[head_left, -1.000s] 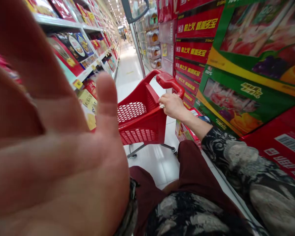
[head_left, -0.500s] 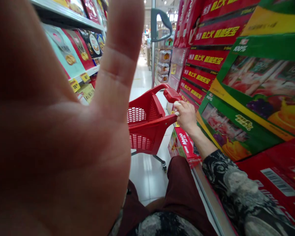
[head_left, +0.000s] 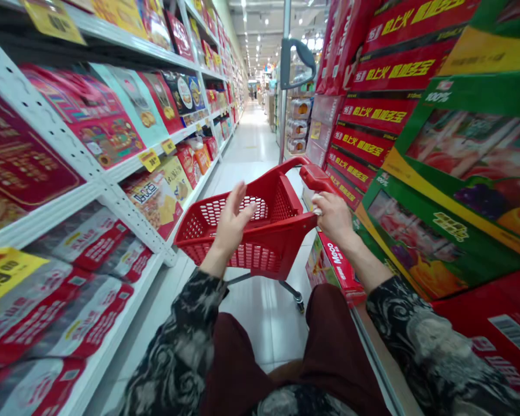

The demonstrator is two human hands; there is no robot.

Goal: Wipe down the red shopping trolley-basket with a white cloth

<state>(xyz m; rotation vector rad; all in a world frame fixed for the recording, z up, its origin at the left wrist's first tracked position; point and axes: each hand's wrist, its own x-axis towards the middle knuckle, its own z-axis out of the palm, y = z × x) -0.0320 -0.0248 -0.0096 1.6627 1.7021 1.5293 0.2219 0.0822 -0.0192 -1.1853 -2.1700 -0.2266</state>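
Observation:
A red plastic shopping cart (head_left: pixel 281 231) with perforated basket walls stands in the aisle in front of my knees. My right hand (head_left: pixel 334 216) is closed around the near end of its handle (head_left: pixel 318 178). Something small and white, perhaps a tissue, (head_left: pixel 316 203) shows between the fingers of that hand. In front of the basket's near side, as I see it, is my left hand (head_left: pixel 233 224), thumb and fingers apart with nothing in them. Whether it touches the rim I cannot tell.
Shelves (head_left: pixel 134 266) of packaged food run along the left. Stacked red drink cartons (head_left: pixel 372 115) and green fruit-drink boxes (head_left: pixel 420 231) rise close on the right. A red box (head_left: pixel 335 263) lies low beside the cart. A metal pole (head_left: pixel 285 110) with a grey handle stands beyond it.
My left hand has dropped from right before the camera to the cart's side, uncovering the left shelves. My right hand stays on the cart handle.

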